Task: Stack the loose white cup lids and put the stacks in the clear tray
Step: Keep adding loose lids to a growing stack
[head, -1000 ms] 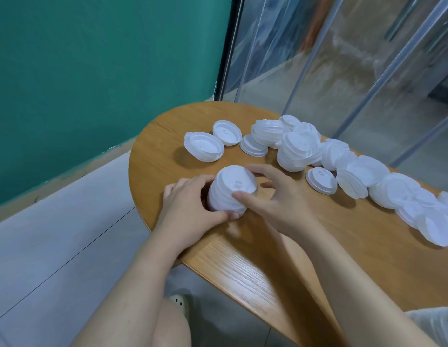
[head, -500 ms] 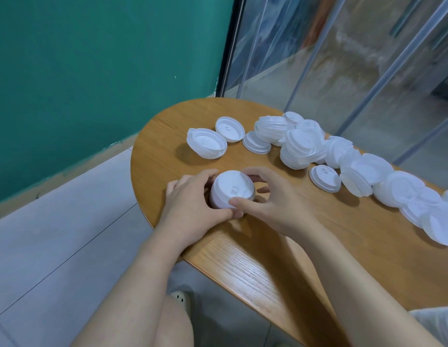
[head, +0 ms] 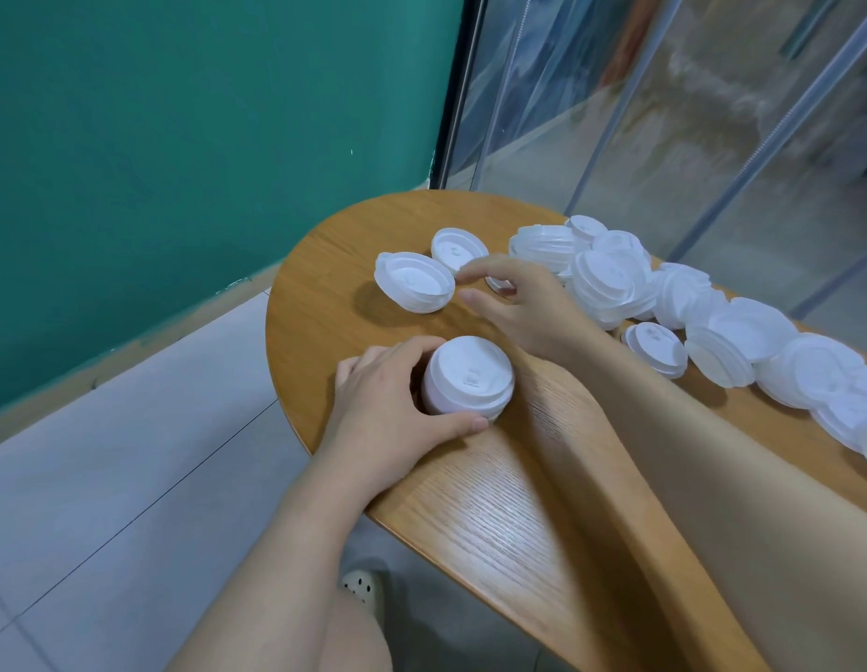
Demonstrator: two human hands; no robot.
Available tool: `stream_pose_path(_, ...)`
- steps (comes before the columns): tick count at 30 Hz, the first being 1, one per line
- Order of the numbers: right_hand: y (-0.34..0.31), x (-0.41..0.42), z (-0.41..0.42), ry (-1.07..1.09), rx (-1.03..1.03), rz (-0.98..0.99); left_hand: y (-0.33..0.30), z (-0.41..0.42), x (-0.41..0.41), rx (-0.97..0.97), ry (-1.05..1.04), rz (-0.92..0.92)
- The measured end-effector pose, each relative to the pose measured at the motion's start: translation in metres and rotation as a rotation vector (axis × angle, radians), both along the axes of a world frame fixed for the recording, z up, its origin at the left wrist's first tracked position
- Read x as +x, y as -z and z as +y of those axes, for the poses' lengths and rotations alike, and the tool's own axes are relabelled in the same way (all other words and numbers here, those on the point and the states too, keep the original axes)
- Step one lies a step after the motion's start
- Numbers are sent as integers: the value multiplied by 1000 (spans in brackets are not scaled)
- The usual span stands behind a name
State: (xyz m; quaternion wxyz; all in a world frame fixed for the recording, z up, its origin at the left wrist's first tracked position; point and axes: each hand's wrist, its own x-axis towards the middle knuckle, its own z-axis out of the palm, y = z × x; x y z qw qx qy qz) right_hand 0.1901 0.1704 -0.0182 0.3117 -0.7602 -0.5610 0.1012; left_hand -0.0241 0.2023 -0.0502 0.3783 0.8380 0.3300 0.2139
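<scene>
— Since a moment before, the right hand [head: 523, 303] had let go of the short stack of nested white plastic cup lids [head: 465, 375] and reached out across the rounded wooden table [head: 494, 502], hadn't it?

— Yes. Its fingers [head: 475, 271] were spread and lightly bent, holding nothing, with the fingertips just beside the upturned white lid [head: 414, 282] and a flat white lid [head: 458, 247] behind it. The left hand [head: 383, 414] stayed curled round the stack, thumb along its near side, fingers hidden behind it.

— How would those lids handle?

— Light and thin, I judged, springy at the rim and easily dented (so pinch the rim, not the dome). A stack could slide on the smooth wood, hence the steadying hand.

— And the rest?

— Many loose white lids [head: 742, 341] trailed off to the right along the table's far edge. No clear tray was in view.
</scene>
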Motion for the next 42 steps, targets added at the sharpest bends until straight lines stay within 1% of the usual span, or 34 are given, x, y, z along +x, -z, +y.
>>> stream_pose_path(6, 7, 6, 33, -128, -50, -181, 1, 1, 0, -30, -1, 4)
stream_pose_path(8, 13, 8, 34, -153, -28, -261, 0, 2, -1, -31, 3, 2)
stream_pose_path(11, 17, 11, 26, -142, 58, -288, -1, 1, -1, -34, 9, -3)
stream_pose_path(13, 17, 12, 17, -93, 71, -271, 0, 1, -1, -29, 13, 0)
stream_pose_path(17, 12, 10, -10, 47, 136, -159, 0, 3, -1, -15, 10, 9)
stream_pose_path(21, 5, 6, -41, 176, 206, 46, -1, 0, 1, -6, -2, 7)
stream_pose_path(23, 4, 4, -54, 199, 242, 201, -1, -2, 1, -3, -6, 3)
stream_pose_path(26, 12, 7, -68, 258, 195, 378, -1, -3, 2, 1, -13, -5)
stream_pose_path(31, 28, 17, -80, 417, 128, 450, 0, -3, 2, -5, -28, -13)
stream_pose_path(33, 31, 20, -80, 456, 82, 381, 1, -3, 2, -8, -32, -8)
stream_pose_path(36, 34, 17, -77, 459, 18, 250, 0, -3, 2, -7, -34, -3)
stream_pose_path(39, 34, 10, -75, 450, 13, 187, -1, -3, 2, -14, -35, 1)
stream_pose_path(42, 39, 8, -67, 454, -11, 70, 1, -2, 2, -11, -34, -7)
